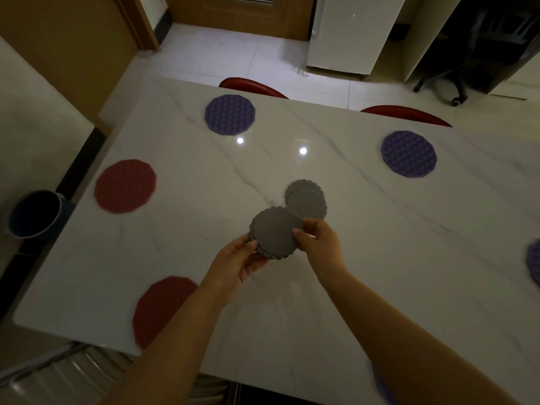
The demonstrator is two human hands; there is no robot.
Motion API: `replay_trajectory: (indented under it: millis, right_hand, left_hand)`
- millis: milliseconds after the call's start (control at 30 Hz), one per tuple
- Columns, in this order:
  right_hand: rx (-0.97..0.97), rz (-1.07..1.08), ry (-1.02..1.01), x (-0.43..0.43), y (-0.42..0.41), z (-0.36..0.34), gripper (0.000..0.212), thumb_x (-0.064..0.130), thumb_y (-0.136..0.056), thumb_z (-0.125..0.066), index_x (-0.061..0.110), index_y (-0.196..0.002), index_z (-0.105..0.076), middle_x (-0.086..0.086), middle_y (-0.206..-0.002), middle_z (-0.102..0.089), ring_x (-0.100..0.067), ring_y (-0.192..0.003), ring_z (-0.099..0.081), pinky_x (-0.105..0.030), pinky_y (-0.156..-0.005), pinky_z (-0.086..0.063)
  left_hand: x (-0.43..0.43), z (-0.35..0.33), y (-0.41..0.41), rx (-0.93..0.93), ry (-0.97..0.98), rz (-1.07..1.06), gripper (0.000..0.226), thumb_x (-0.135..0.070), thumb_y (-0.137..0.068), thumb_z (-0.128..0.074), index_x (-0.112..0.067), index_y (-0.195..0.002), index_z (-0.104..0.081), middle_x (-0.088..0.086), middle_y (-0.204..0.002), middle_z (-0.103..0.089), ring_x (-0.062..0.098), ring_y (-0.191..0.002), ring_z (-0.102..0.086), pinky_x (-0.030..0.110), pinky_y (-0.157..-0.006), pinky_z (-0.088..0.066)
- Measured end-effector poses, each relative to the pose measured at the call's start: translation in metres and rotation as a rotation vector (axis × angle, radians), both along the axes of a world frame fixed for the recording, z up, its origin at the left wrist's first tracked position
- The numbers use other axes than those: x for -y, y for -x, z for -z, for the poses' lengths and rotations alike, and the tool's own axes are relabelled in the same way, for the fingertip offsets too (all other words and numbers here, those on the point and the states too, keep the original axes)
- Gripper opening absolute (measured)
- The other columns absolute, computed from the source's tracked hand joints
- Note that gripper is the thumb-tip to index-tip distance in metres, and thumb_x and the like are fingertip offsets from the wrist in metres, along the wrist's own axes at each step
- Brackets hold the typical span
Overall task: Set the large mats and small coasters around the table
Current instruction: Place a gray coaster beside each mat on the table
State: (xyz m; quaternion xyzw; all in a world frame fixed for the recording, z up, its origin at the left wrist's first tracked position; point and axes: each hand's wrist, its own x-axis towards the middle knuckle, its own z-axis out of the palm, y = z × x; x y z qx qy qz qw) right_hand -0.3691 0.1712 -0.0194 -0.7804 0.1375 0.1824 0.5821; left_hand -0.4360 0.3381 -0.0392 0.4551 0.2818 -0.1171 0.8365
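Observation:
Both my hands hold a small stack of grey scalloped coasters [274,232] above the middle of the white marble table [380,258]. My left hand [236,264] grips the stack from below left, my right hand [318,241] pinches its right edge. Just beyond, two more grey coasters [306,200] lie overlapping on the table. Large mats lie around the edges: a red mat [125,186] at the left, a red mat [160,308] at the near left, a purple mat [229,114] at the far side, a purple mat [408,153] at the far right.
Another purple mat [534,264] is cut off by the right frame edge, and one [380,384] peeks out under my right forearm. Two red chairs [251,84] stand at the far side. A blue bucket [33,213] sits on the floor at the left. A white fridge [350,33] stands behind.

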Motion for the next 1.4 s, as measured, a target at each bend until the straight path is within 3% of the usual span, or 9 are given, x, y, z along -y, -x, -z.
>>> replay_trajectory:
  millis: [167,233,433,600,667,833,967,1200,1400]
  right_hand:
    - [0.070,-0.091,0.115,0.001,0.005,0.003,0.032,0.018,-0.087,-0.063,0.020,-0.118,-0.061,0.008,-0.103,-0.063,-0.004,-0.076,-0.062,-0.010,-0.061,-0.044]
    - [0.085,-0.117,0.157,0.002,0.007,0.004,0.033,0.018,-0.086,-0.064,0.021,-0.119,-0.061,0.010,-0.100,-0.061,0.000,-0.073,-0.060,-0.006,-0.058,-0.039]
    - [0.064,-0.155,0.168,0.004,0.008,0.007,0.025,0.021,-0.083,-0.068,0.024,-0.107,-0.061,0.009,-0.091,-0.066,-0.003,-0.070,-0.062,-0.010,-0.053,-0.044]
    - [0.058,-0.201,0.196,0.004,0.006,0.013,0.030,0.025,-0.084,-0.067,0.024,-0.113,-0.060,0.009,-0.093,-0.066,-0.001,-0.070,-0.061,-0.009,-0.056,-0.042]
    - [0.083,-0.221,0.248,0.005,-0.004,0.014,0.035,0.033,-0.085,-0.064,0.023,-0.118,-0.058,0.010,-0.099,-0.062,0.002,-0.073,-0.058,-0.013,-0.064,-0.044]
    - [0.093,-0.197,0.581,0.015,-0.063,0.021,0.054,0.039,-0.087,-0.057,0.015,-0.134,-0.045,-0.010,-0.130,-0.049,-0.028,-0.114,-0.050,-0.039,-0.094,-0.043]
    - [-0.034,-0.375,0.867,0.022,-0.087,0.033,0.061,0.045,-0.083,-0.059,0.019,-0.134,-0.040,-0.011,-0.137,-0.036,-0.033,-0.124,-0.034,-0.044,-0.097,-0.040]
    - [0.176,-0.297,0.785,0.023,-0.068,0.049,0.048,0.035,-0.086,-0.059,0.015,-0.128,-0.050,-0.007,-0.137,-0.043,-0.028,-0.124,-0.037,-0.040,-0.099,-0.040]
    - [0.137,-0.214,0.698,0.015,-0.066,0.044,0.054,0.023,-0.087,-0.058,0.014,-0.136,-0.037,-0.014,-0.132,-0.046,-0.032,-0.120,-0.041,-0.043,-0.097,-0.040]
  left_hand:
    - [0.000,-0.001,0.001,-0.003,0.023,0.001,0.024,-0.008,-0.096,-0.048,-0.012,-0.114,-0.064,0.008,-0.109,-0.074,0.023,-0.099,-0.070,0.027,-0.076,-0.058]
    - [0.000,-0.001,0.001,-0.006,0.024,0.004,0.024,-0.007,-0.096,-0.047,-0.013,-0.113,-0.064,0.007,-0.107,-0.074,0.022,-0.097,-0.071,0.026,-0.075,-0.058]
    - [-0.001,0.001,0.004,0.000,0.020,0.011,0.026,-0.014,-0.097,-0.046,-0.016,-0.115,-0.065,0.005,-0.110,-0.073,0.020,-0.101,-0.069,0.026,-0.076,-0.057]
    - [-0.001,0.003,0.003,0.009,-0.030,-0.008,0.025,-0.006,-0.095,-0.050,-0.015,-0.113,-0.064,0.004,-0.106,-0.075,0.021,-0.098,-0.070,0.025,-0.075,-0.057]
    - [-0.002,0.002,0.001,0.012,-0.045,-0.024,0.027,-0.003,-0.095,-0.048,-0.014,-0.115,-0.063,0.003,-0.105,-0.075,0.020,-0.098,-0.070,0.025,-0.075,-0.057]
    - [-0.009,0.002,-0.001,0.010,-0.031,-0.082,0.030,0.000,-0.094,-0.048,-0.012,-0.118,-0.061,0.002,-0.104,-0.075,0.019,-0.095,-0.071,0.025,-0.075,-0.058]
    - [-0.011,0.004,0.002,0.010,-0.023,-0.108,0.031,-0.001,-0.093,-0.049,-0.010,-0.121,-0.060,0.005,-0.107,-0.074,0.021,-0.099,-0.070,0.025,-0.074,-0.058]
    - [-0.013,0.008,0.008,-0.004,0.047,-0.133,0.029,-0.004,-0.093,-0.050,-0.011,-0.119,-0.061,0.005,-0.110,-0.073,0.022,-0.100,-0.070,0.026,-0.074,-0.058]
    - [-0.011,0.009,0.008,-0.009,0.037,-0.106,0.031,-0.004,-0.093,-0.049,-0.012,-0.121,-0.061,0.005,-0.111,-0.073,0.021,-0.100,-0.070,0.026,-0.076,-0.058]
